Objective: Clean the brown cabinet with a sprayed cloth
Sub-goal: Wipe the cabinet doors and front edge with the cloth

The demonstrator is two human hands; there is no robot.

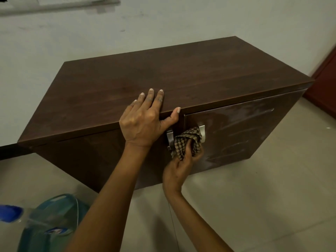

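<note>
The brown cabinet [181, 70] is stood on the floor [263, 197] against the wall. The checked cloth [187, 140] could be snagged on the metal handles [202, 132] and a door pulled open. It is bunched in the right hand [180, 170], fingers curled round it, between those handles. The left hand [143, 120] is laid flat, empty, on the top's near edge.

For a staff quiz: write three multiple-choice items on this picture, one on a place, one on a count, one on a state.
1. Where on the cabinet does the left hand rest? A its top B its side C underneath
2. How many metal handles show on its front? A one B two C four
3. The right hand is A open, empty B gripping the checked cloth C a bare fist
Answers: 1 A, fingers flat on top; 2 B, both beside the cloth; 3 B, fingers curl round it.
</note>
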